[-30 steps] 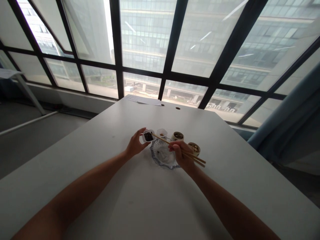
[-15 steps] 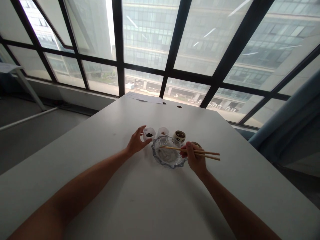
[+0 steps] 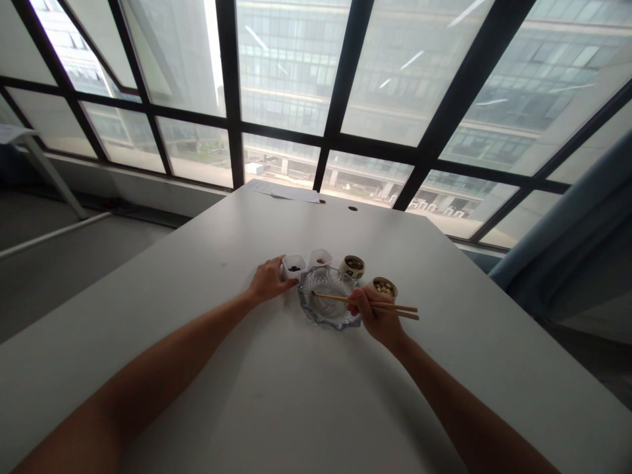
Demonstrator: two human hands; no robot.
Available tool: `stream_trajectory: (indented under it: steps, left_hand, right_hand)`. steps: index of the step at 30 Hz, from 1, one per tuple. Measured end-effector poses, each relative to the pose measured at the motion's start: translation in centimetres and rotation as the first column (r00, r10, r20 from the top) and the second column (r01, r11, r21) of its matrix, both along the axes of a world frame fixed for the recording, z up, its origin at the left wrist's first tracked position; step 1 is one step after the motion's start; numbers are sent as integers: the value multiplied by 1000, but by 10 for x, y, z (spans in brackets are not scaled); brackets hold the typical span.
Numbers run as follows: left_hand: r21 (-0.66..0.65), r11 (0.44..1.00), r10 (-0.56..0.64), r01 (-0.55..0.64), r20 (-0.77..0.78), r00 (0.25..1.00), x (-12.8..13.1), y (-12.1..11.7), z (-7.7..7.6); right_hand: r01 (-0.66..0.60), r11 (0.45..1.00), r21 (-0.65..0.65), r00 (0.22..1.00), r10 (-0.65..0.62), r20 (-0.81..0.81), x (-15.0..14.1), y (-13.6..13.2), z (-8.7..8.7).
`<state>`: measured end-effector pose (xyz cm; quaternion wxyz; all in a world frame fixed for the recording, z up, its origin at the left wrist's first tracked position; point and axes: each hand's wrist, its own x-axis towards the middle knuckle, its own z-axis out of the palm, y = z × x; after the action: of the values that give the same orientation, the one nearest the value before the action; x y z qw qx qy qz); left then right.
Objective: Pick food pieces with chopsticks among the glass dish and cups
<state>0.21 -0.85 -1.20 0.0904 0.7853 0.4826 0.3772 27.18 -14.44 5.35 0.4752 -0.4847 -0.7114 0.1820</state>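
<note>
My left hand [image 3: 269, 280] is curled against the left side of a small white plastic cup [image 3: 293, 272], thumb at its front and fingers at its far side. Dark pieces lie inside that cup. In my right hand [image 3: 379, 321] is a pair of wooden chopsticks [image 3: 401, 308], pointing left over a clear glass bowl [image 3: 336, 324] with a wavy rim. A small dark piece shows at the chopsticks' tips, inside the bowl; whether they pinch it I cannot tell.
Behind the bowl stand a second white cup [image 3: 320, 254] with a little brownish content and a patterned round jar [image 3: 354, 268]. Another round container [image 3: 385, 287] with pale round pieces is just beyond my right hand. Papers [image 3: 291, 192] lie at the table's far edge.
My left hand's fingers have closed in on the white cup. My right hand and the chopsticks have shifted left and slightly down, uncovering the container of pale pieces.
</note>
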Motion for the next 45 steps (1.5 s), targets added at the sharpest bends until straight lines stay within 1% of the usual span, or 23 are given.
stream_trajectory:
  steps: [2, 4, 8, 10, 13, 16, 19, 21, 22, 25, 27, 31, 33, 34, 35, 37, 39, 40, 42, 44, 45]
  left_hand:
    - [-25, 1000, 9, -10, -67, 998, 1, 0, 2]
    - [-28, 999, 16, -19, -89, 996, 1, -1, 3]
    - [78, 997, 20, -17, -36, 999, 2, -6, 7]
    - [130, 991, 15, -13, -15, 1000, 2, -8, 9]
    - [155, 988, 14, -12, -11, 1000, 2, -11, 12]
    - [139, 990, 11, -8, -23, 1000, 1, -11, 13]
    - [107, 994, 13, -9, -42, 999, 1, -12, 14]
    - [83, 996, 21, -16, -58, 998, 1, -13, 16]
    - [72, 997, 27, -22, -66, 997, 1, -13, 17]
    - [51, 998, 41, -37, -79, 996, 2, -15, 19]
    - [43, 998, 43, -39, -85, 995, 2, -15, 19]
    - [32, 999, 35, -32, -93, 995, 2, -14, 18]
    - [27, 999, 30, -27, -98, 995, 1, -13, 17]
    - [23, 999, 27, -24, -102, 994, 1, -12, 16]
    - [19, 1000, 26, -24, -105, 994, 1, -12, 15]
    - [11, 999, 32, -31, -110, 993, 2, -11, 14]
    - [1, 999, 43, -43, -116, 992, 2, -10, 13]
    - [-4, 999, 46, -47, -121, 992, 2, -9, 13]
    - [-16, 998, 50, -53, -132, 990, 2, -8, 12]
    - [-28, 998, 54, -59, -144, 988, 1, -8, 11]
    - [-33, 998, 57, -63, -149, 987, 1, -8, 11]
  right_hand:
    - [-10, 1000, 11, 1000, 10, 9, 1, -1, -1]
    - [-7, 1000, 9, 1000, 7, -20, 2, -1, -3]
    - [75, 997, 9, 982, -72, -173, 2, -2, -4]
    - [139, 990, 22, 955, -128, -269, 0, -1, -1]
    - [195, 980, 41, 918, -167, -360, -5, 1, 5]
    - [223, 972, 73, 909, -180, -375, -12, 6, 10]
    - [237, 962, 134, 921, -178, -347, -22, 15, 11]
    - [223, 958, 178, 938, -162, -306, -29, 23, 12]
    - [193, 963, 189, 956, -141, -258, -32, 26, 12]
    - [55, 986, 159, 997, -46, -59, -40, 34, 11]
    - [20, 991, 133, 1000, -20, -1, -43, 35, 10]
    - [65, 988, 141, 997, -57, -58, -37, 30, 7]
    - [140, 969, 203, 990, -131, -56, -29, 26, 8]
    - [191, 948, 253, 981, -190, -30, -25, 23, 8]
    - [231, 923, 307, 968, -249, 20, -20, 21, 9]
    - [236, 889, 392, 923, -331, 195, -11, 18, 10]
    - [174, 896, 409, 853, -345, 392, -7, 15, 9]
    - [146, 909, 390, 812, -336, 477, -6, 14, 8]
    - [130, 936, 328, 729, -314, 608, -9, 13, 6]
    - [138, 958, 251, 667, -277, 691, -15, 13, 6]
    - [144, 967, 212, 648, -254, 718, -18, 14, 7]
